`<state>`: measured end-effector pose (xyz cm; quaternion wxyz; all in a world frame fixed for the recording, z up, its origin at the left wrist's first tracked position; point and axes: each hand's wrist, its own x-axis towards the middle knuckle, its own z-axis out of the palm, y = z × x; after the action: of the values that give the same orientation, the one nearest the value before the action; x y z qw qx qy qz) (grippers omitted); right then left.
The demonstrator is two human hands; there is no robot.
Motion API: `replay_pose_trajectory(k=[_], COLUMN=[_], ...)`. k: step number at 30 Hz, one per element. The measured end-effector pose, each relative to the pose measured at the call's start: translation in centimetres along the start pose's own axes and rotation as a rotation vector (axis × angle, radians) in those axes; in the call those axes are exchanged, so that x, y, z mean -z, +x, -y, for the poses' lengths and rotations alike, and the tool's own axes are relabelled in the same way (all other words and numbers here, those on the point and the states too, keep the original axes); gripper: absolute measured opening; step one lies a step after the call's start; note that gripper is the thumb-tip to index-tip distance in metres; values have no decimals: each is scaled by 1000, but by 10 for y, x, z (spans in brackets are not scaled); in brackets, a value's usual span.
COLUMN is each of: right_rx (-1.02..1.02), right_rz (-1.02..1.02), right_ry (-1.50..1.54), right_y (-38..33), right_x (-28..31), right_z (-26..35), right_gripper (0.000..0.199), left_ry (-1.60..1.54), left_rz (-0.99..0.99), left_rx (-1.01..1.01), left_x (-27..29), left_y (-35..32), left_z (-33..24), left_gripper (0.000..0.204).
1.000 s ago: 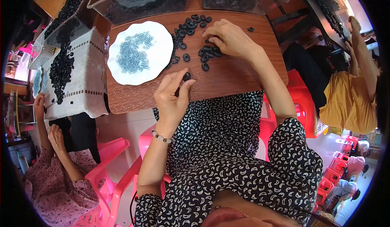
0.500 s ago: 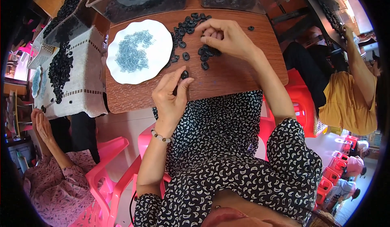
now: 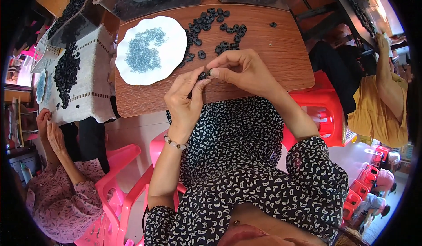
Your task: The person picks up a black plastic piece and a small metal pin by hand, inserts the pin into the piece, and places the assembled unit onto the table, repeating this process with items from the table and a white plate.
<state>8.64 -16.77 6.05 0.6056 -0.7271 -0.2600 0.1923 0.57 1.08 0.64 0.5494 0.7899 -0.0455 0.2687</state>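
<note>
On the brown wooden table [image 3: 272,56], a white scalloped plate [image 3: 176,30] lies left. The left hand [image 3: 184,98] and right hand [image 3: 244,70] together pinch one small black ring-shaped part [image 3: 202,75] over the near edge; it looks light, stiff, best gripped by its rim.

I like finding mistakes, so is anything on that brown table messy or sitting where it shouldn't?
One small black ring lies alone near the far right of the wooden table, apart from the loose heap of black rings. Otherwise nothing stands out: the white plate keeps its pale blue bits inside, and both hands pinch one ring together.
</note>
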Motion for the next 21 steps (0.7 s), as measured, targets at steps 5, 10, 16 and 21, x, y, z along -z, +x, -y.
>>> replay_pose_trajectory(k=[5,10,16,21], right_rx=[-4,5,-2,-16], right_rz=[18,-7,-16,-13], right_ry=[-73,-173,-194,-217], right_y=[-1,-1,-1,-1], right_x=[-1,-2,-1,0], right_z=[1,6,4,1], right_gripper=[19,14,14,13], left_ry=[44,103,134,147], left_rz=[15,22,12,40], left_rx=[-53,-110,-151,-120], left_x=[0,-1,-3,-2], left_y=[-1,-2,-3,-4], left_z=[3,1,4,3], left_gripper=[31,32,33,32])
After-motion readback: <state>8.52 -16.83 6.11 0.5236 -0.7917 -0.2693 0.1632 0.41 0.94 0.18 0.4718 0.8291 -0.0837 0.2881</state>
